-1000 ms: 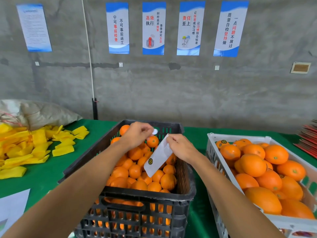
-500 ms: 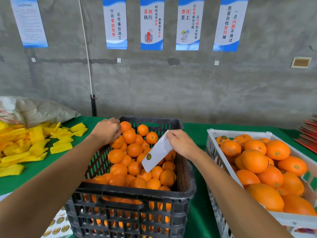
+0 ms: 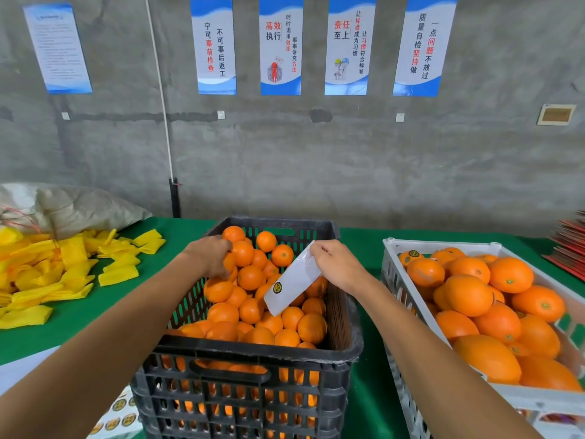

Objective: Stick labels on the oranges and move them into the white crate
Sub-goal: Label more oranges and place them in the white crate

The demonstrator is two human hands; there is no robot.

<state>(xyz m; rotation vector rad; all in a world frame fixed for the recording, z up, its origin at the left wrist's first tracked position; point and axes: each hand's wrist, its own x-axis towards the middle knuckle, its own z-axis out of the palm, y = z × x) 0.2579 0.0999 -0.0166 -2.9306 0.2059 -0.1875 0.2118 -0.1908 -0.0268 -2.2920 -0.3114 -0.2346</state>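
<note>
Step in hand: picking the next fruit to label, by my reading; the left hand [image 3: 211, 258] is down among the oranges [image 3: 250, 277] at the far left of the black crate [image 3: 253, 356].
Left grip: fingers curl over the pile, touching fruit; whether they have closed round one I cannot tell.
Right grip: the right hand [image 3: 338, 264] pinches the top of a white backing strip [image 3: 292, 280], which hangs tilted over the black crate.
Label: one round dark-and-yellow label [image 3: 277, 287] shows on the strip, not yet on any fruit.
Next move: probably lift one orange clear, peel that label, press it on the skin, then carry the fruit right.
White crate: the white crate [image 3: 392, 267] stands just beside the black one, already heaped; several fruit there show labels.
Fruit: bright, round, smooth-skinned, some with green stem spots.
</note>
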